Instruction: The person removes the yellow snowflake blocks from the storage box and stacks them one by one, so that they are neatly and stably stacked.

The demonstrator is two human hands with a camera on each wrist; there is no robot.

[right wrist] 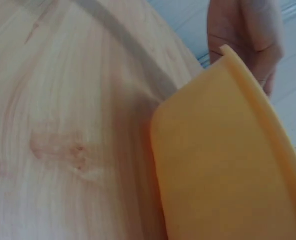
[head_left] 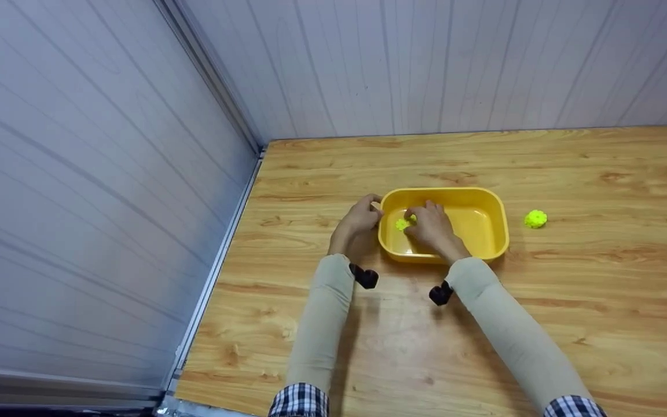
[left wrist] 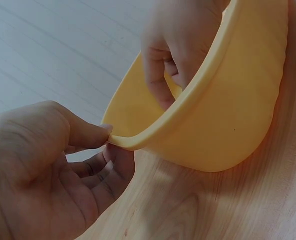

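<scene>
A yellow plastic tub (head_left: 487,258) stands on the wooden table. My left hand (head_left: 361,218) is at its left end, and in the left wrist view the thumb and fingers of that hand (left wrist: 53,165) pinch the rim of the tub (left wrist: 212,125). My right hand (head_left: 433,227) reaches down inside the tub, thumb and forefinger bent around a small neon-yellow piece (head_left: 413,219). Just left of these fingertips, a neon-yellow flower-shaped piece (head_left: 401,225) shows against the tub floor; whether the two are joined is unclear. In the right wrist view, the tub wall hides most of the right hand.
On the table to the right of the tub lies a knobbly neon-yellow ball (head_left: 535,219). A pale panelled wall (head_left: 426,69) rises behind the wooden table (head_left: 600,278), and another panel (head_left: 90,191) borders it on the left.
</scene>
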